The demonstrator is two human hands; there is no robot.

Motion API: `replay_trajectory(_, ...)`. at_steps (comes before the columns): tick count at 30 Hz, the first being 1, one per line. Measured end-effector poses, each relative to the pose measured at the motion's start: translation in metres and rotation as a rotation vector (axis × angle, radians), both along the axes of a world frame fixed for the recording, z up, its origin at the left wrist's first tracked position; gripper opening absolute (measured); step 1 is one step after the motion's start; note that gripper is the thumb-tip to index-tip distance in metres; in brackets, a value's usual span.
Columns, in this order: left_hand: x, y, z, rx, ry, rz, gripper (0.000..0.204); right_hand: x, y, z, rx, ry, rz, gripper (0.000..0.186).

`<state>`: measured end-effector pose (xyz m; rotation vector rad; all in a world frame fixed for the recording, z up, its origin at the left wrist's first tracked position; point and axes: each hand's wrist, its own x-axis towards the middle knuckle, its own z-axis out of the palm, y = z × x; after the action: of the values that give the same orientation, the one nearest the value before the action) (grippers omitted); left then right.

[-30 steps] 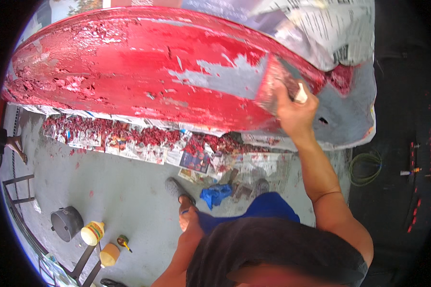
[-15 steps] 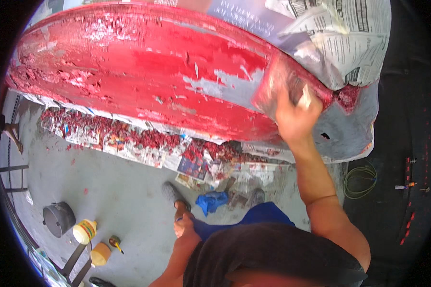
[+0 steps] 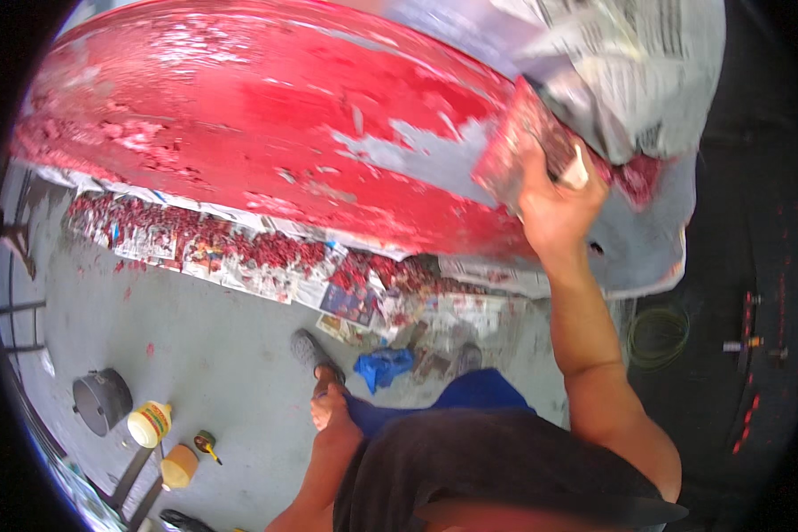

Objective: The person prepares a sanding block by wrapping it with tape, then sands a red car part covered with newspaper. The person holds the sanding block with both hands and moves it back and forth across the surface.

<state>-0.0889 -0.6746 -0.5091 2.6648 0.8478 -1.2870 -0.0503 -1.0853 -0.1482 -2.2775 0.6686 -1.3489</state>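
Observation:
A large curved panel (image 3: 275, 124) coated in red paint spans the upper left, its paint blistered and torn, with bare grey patches. My right hand (image 3: 559, 208) grips a flat rectangular piece (image 3: 528, 133), smeared red and partly see-through, and presses it against the panel's right end beside the newspaper covering. A small white bit (image 3: 580, 168) shows by my fingers; motion blur hides its kind. Low on the left, my left hand (image 3: 330, 406) rests on my knee and holds nothing that I can see.
Newspaper (image 3: 634, 71) covers the panel's upper right. Red paint flakes (image 3: 275, 248) lie on paper along the floor below. A dark bucket (image 3: 102, 401), a yellow-labelled container (image 3: 150, 424), an amber jug (image 3: 179, 465) and a blue cloth (image 3: 383, 368) stand or lie on the floor. Coiled hose (image 3: 658, 339) lies right.
My right hand has shifted slightly right along the panel, and the flat piece has tilted with its upper corner raised. My left hand stays at my knee. The whole view has shifted slightly.

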Motion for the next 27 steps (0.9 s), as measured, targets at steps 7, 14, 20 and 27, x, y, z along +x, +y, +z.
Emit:
replay_trajectory(7,0.000,0.000,0.001,0.002,-0.014,-0.004,0.080,0.004,-0.002,-0.004,-0.068,0.070,-0.037,0.018)
replay_trajectory(14,0.005,0.003,0.002,-0.003,-0.021,0.005,0.079,0.012,0.007,-0.001,-0.076,0.069,-0.051,0.009)
replay_trajectory(20,0.008,0.002,0.002,0.011,-0.010,0.032,0.078,0.007,0.005,0.001,-0.159,0.091,-0.104,0.020)
replay_trajectory(27,0.008,0.004,-0.002,0.031,-0.021,0.051,0.078,0.005,0.004,0.004,-0.166,0.179,-0.040,0.011)
